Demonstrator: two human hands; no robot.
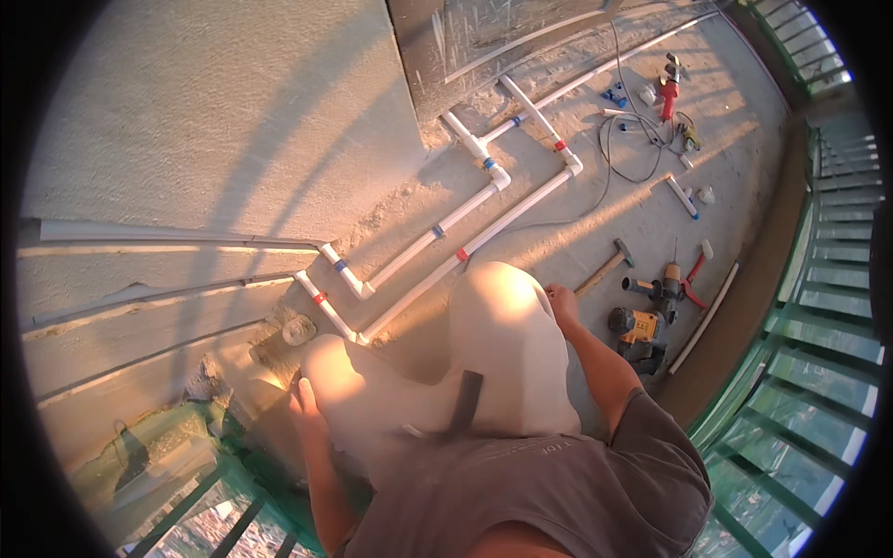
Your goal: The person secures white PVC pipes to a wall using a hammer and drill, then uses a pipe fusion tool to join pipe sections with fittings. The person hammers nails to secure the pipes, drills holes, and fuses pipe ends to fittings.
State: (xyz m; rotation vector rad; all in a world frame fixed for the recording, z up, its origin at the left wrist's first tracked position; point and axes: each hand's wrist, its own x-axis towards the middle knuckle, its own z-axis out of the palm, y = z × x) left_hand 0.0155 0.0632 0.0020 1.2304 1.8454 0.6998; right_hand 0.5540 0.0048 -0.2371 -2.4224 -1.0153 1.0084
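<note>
I am kneeling or crouched on a concrete floor in pale trousers. My left hand (307, 405) rests open at the side of my left knee (335, 367). My right hand (561, 302) is beside my right knee (502, 307), fingers curled and partly hidden, so whatever they hold cannot be made out; the wooden-handled hammer (600, 270) is nearest it. Right of that lie a yellow-black power hammer (637, 325) and red-handled pliers (696, 270). Ahead, two runs of white pipe (507, 223) with blue and red bands turn at elbows along the wall.
A textured wall (214, 112) rises at left above ledges (130, 288). Farther ahead lie grey cable (609, 158), a red power tool (668, 98), small fittings (614, 95) and short pipe pieces (682, 195). A long pipe (707, 316) lies beside a low curb (749, 298) under green railings (805, 367).
</note>
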